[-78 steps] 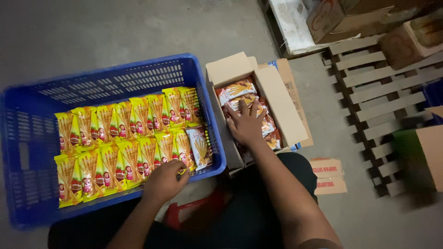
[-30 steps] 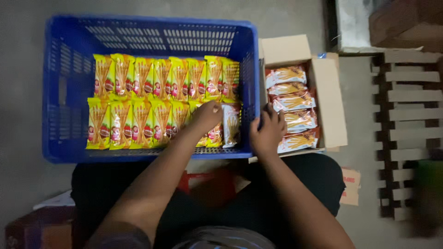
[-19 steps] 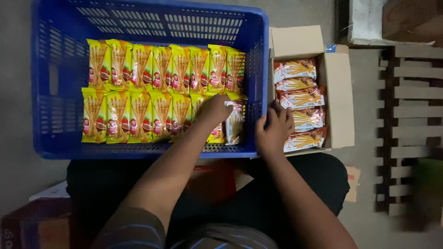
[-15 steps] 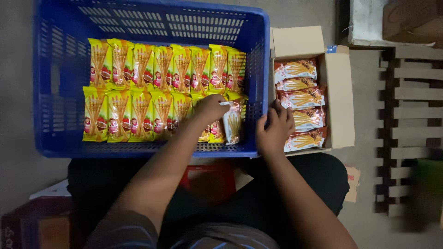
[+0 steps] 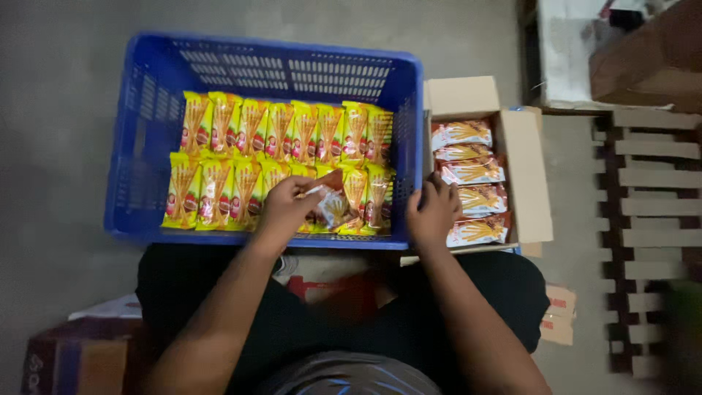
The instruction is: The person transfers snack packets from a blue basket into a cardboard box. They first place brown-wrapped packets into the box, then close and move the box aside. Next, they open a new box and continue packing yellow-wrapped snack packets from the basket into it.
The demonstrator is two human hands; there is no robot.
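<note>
The fingers of the left hand [image 5: 285,208] are closed around a white and red snack packet [image 5: 329,205], held tilted just above the lower row of yellow snack packets [image 5: 241,164], low and centre in the frame. Half a second ago that same packet stood at the right end of that row, close to the wall of the blue crate [image 5: 139,146]; now it is lifted clear and drawn leftward, and yellow packets show where it stood. So the odd packet is out of the yellow rows and in the hand, not lying among them.

The right hand [image 5: 433,212] stays where it was, fingers curled over the left edge of the cardboard box [image 5: 523,168], at the seam between box and crate; whether it grips a packet there I cannot tell. The box, right of centre, holds a column of white and red packets [image 5: 468,172]. Both stand on the grey floor [image 5: 58,88], with a wooden pallet [image 5: 651,183] at the right edge.
</note>
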